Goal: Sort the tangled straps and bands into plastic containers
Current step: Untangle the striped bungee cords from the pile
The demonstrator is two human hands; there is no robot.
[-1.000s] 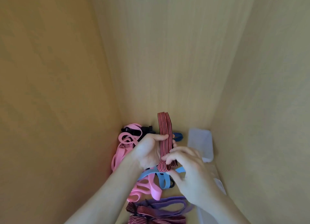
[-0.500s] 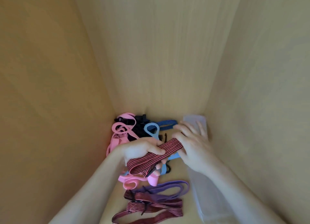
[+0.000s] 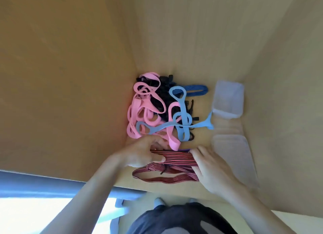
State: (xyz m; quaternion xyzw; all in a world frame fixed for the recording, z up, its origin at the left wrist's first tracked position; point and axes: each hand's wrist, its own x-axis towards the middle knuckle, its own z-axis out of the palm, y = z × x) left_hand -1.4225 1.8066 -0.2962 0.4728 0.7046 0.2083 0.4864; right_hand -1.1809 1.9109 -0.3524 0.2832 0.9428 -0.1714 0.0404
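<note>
Two hands of yours share one thing: the red-and-black striped band (image 3: 178, 157), pulled flat and level between them. Your left hand (image 3: 139, 155) grips its left end, thumb across the top and fingers curled behind. Your right hand (image 3: 211, 165) grasps the other end, fingers folded over it (the thumb is hidden underneath).

Just below the held band, on the side nearer you, a second striped strap (image 3: 164, 178) lies looped on the shelf (image 3: 201, 139), reaching from under your left hand to under your right palm. A sliver of purple band (image 3: 185, 148) shows just beyond the held band, between your two hands.

Beyond your left hand sits the tangle. Pink bands (image 3: 143, 109) are piled nearest the left wall, one tail of them touching your left fingers. A light blue band (image 3: 181, 114) is threaded over and through them, one end stretching off towards the right. Black straps (image 3: 162, 93) with buckles lie under both colours, and a dark blue striped band (image 3: 195, 89) lies at the far edge of the heap.

Beside your right hand, on its outer side, a long clear plastic container (image 3: 232, 156) lies against the right wall. Beyond it, in the far right corner, stands a smaller clear container (image 3: 227, 113), just past the light blue tip.
</note>
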